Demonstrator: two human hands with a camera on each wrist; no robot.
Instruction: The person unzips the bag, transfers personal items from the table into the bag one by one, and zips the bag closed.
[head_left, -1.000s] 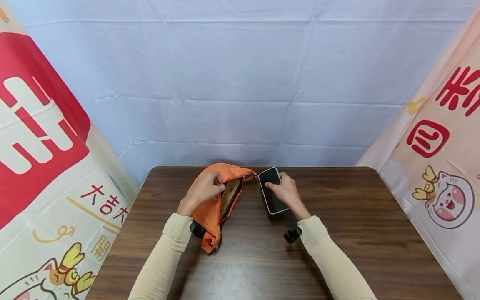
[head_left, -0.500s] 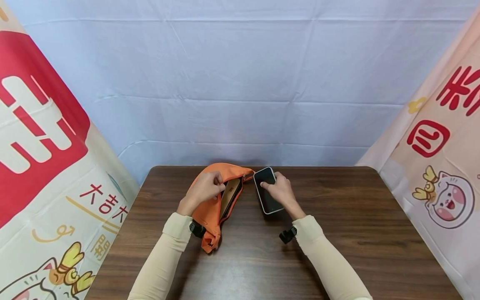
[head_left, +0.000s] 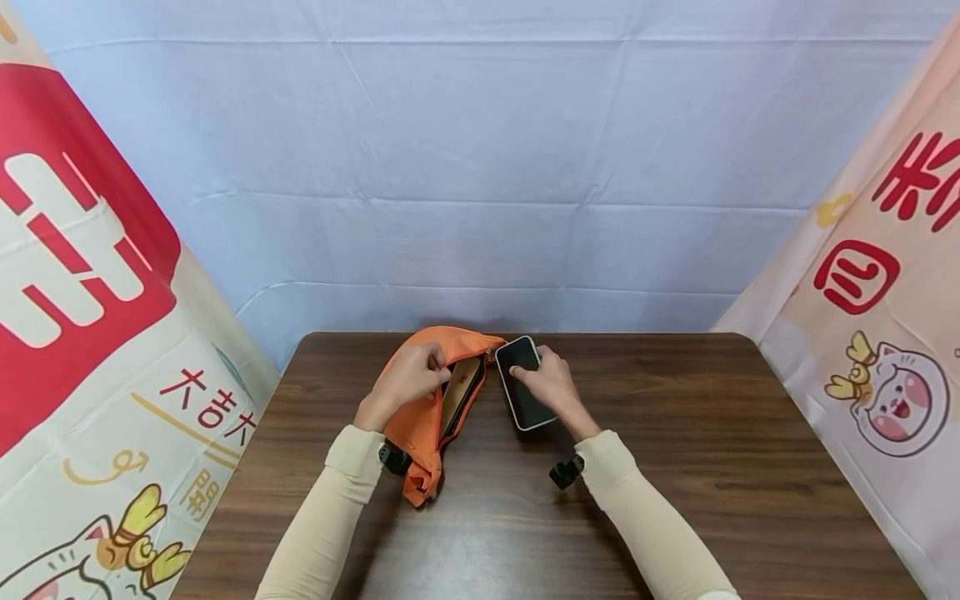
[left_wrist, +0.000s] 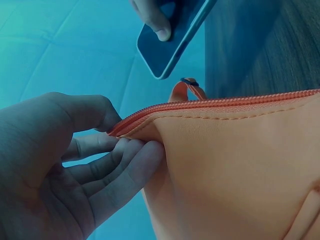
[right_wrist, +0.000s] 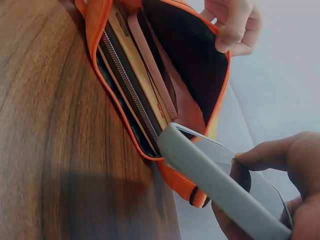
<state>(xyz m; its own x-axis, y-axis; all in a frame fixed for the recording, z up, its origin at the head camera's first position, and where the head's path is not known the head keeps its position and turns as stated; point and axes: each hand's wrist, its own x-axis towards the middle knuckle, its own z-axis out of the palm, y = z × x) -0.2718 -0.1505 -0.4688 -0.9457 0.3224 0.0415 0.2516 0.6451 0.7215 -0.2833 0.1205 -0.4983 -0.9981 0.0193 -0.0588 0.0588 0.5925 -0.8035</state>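
An orange waist bag (head_left: 408, 425) lies on the table with its zip undone. My left hand (head_left: 411, 373) pinches the zipped edge of its mouth between thumb and fingers, holding it apart; the left wrist view shows the grip on the orange zipper (left_wrist: 215, 104). My right hand (head_left: 551, 385) grips a smartphone (head_left: 517, 400) in a pale case, thumb on the dark screen. In the right wrist view, the phone's (right_wrist: 215, 180) top end reaches the corner of the bag's mouth. Inside are a tan wallet-like item (right_wrist: 142, 67) with a metal zip and a flat pink item (right_wrist: 152, 65).
The dark wood table (head_left: 720, 467) extends to the right and toward me. A white cloth (head_left: 480, 167) hangs behind its far edge, with printed drapes (head_left: 862, 333) at both sides. A short orange strap end (right_wrist: 182, 187) sticks out from the bag near the phone.
My right hand has carried the smartphone leftward, closer to the bag's mouth. My left hand and the bag have stayed in place.
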